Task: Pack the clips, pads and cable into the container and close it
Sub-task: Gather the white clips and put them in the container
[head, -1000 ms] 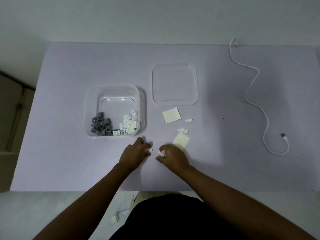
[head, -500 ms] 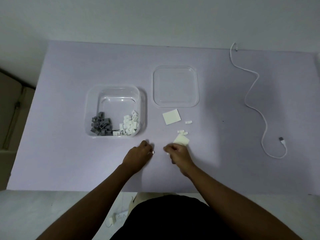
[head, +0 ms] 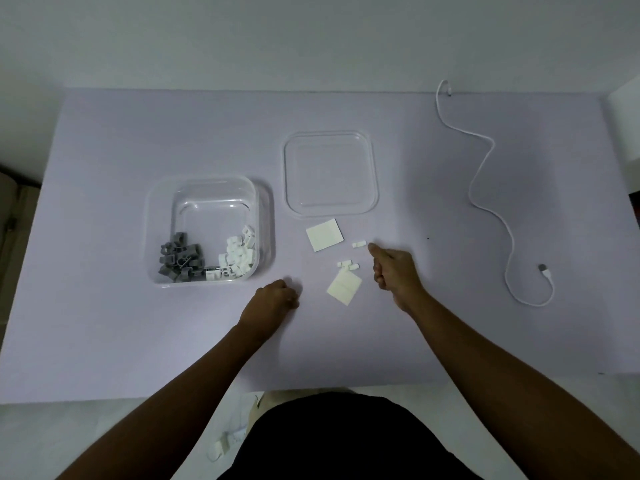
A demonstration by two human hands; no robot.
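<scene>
1. Table (head: 104,168): the lilac surface that bears everything.
2. Container (head: 149,220): open, forward and left of the left hand. Grey and white packed clips (head: 207,261) are heaped on its near side.
3. Lid (head: 330,173): flat, forward of both hands, apart from the container.
4. Cable (head: 470,192): loose, well to the right of the right hand.
5. Right hand (head: 394,271): fingers curled in, one tip extended. Whether the palm holds anything cannot be told.
6. Left hand (head: 273,299): loosely fisted on the table, contents hidden.
7. Pads (head: 325,239): one forward-left of the right hand, the other (head: 344,287) between the hands.
8. Single clip (head: 359,243): just left of the right hand's extended tip, long axis crosswise. The right hand is much the nearer, so it probably makes the next pick. A pair of clips (head: 347,265) lies beside it.
</scene>
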